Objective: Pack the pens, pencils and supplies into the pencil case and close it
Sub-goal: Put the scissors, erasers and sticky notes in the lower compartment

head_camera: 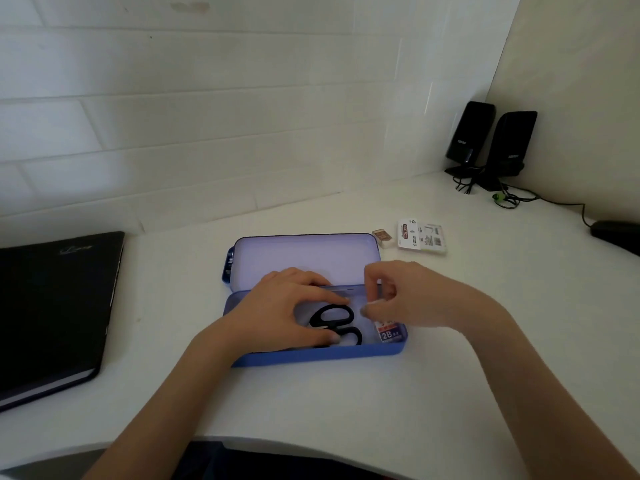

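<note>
A blue pencil case [311, 356] lies open on the white desk, its pale lid [304, 258] tilted back. Inside it rest black-handled scissors [337, 325] and a small box marked 2B [389, 332] at the right end. My left hand [280, 313] lies flat over the left part of the case, fingers touching the scissors' handles. My right hand [405, 297] hovers over the right end with fingertips pinched on a small pale item that I cannot make out. The left half of the case's inside is hidden by my hand.
A small eraser-like block [382, 236] and a white packet of sticky notes [420, 235] lie behind the case to the right. A black laptop [52, 306] sits at the left. Two black speakers [491, 143] with cables stand in the far right corner, beside a dark mouse [616, 232].
</note>
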Demonstrator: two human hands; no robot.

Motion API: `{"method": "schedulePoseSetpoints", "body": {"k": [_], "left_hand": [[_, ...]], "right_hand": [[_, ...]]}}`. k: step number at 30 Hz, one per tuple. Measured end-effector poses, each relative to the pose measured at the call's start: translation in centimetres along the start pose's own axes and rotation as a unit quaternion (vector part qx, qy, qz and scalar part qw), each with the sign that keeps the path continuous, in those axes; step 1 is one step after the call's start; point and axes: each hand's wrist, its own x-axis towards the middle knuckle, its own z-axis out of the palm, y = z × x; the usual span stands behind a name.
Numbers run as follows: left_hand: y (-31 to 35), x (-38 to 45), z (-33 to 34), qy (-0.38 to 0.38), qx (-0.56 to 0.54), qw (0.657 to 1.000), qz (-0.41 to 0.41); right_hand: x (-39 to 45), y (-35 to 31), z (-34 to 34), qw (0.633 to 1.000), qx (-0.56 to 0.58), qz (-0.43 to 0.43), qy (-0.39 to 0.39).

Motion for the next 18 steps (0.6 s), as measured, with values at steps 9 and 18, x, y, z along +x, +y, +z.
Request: {"method": "schedulePoseSetpoints", "body": {"k": [9,18], "left_hand": [[0.0,-0.1,0.1,0.0,-0.007,1.0,-0.009],[-0.1,-0.1,0.1,0.003,-0.022,1.0,-0.009]], "right_hand": [[0.2,-0.4,0.9,0.996,-0.085,-0.013,0.02],[3.6,3.5,-2.1,0.944,0.088,0.034,0.316]]}}
